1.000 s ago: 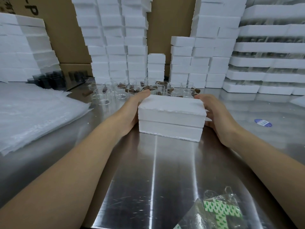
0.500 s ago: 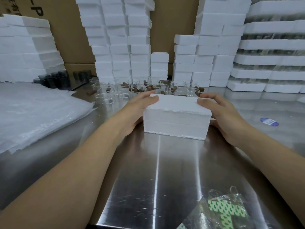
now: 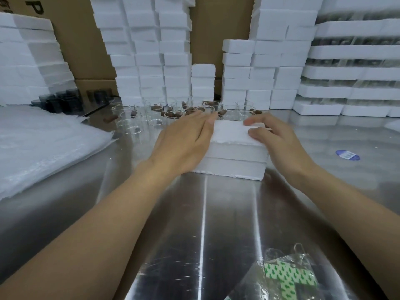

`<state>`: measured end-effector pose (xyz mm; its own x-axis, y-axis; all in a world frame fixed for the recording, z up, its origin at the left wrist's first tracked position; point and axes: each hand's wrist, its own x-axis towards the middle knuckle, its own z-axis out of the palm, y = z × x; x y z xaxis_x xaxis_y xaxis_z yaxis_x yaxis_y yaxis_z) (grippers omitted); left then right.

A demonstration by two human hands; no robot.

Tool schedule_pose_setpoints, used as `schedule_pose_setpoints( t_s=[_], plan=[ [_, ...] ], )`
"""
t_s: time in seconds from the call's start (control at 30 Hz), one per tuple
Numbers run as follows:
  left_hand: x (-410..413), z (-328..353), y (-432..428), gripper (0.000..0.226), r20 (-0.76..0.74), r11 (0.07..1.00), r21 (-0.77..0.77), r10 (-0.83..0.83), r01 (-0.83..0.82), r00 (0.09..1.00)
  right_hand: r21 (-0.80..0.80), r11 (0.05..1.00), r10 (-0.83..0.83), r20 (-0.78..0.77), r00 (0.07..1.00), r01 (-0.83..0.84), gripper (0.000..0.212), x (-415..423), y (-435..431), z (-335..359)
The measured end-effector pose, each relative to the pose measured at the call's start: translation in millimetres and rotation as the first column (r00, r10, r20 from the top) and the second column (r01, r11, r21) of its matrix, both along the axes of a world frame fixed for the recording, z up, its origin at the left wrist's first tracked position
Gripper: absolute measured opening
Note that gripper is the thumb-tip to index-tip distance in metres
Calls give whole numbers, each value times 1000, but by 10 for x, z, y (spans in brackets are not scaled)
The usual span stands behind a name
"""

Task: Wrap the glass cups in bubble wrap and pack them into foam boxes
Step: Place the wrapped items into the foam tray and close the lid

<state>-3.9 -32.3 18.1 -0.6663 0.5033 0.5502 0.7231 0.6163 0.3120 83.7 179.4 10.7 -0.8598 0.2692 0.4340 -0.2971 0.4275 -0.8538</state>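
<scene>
Left hand [image 3: 184, 141] lies flat with straight fingers against the left end of the closed white foam box [image 3: 233, 156], lid seam visible, right hand [image 3: 279, 141] curled over its top right edge, box mid steel table [image 3: 205, 213], glass cups [image 3: 151, 114] just behind, foam stacks [image 3: 151, 50] beyond.

I'm shifting the left hand [image 3: 184, 144] flat over the left end of the foam box [image 3: 233, 158], and the right hand [image 3: 281, 144] is curling its fingers onto the top.
</scene>
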Motion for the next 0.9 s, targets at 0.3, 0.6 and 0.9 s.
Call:
schedule_pose_setpoints(
  t_s=[0.3,0.6,0.9],
  plan=[
    [-12,58,21,58,65,999,-32,-32,35,997,-3,999,39,83,996,-39,25,16,41,-29],
    [-53,-233,37,21,332,748,641,-67,-173,941,39,946,291,329,898,-321,78,139,262,73],
    [-100,-232,25,14,540,687,640,-86,-342,837,65,938,304,321,897,-341,108,97,302,-42]
  ],
)
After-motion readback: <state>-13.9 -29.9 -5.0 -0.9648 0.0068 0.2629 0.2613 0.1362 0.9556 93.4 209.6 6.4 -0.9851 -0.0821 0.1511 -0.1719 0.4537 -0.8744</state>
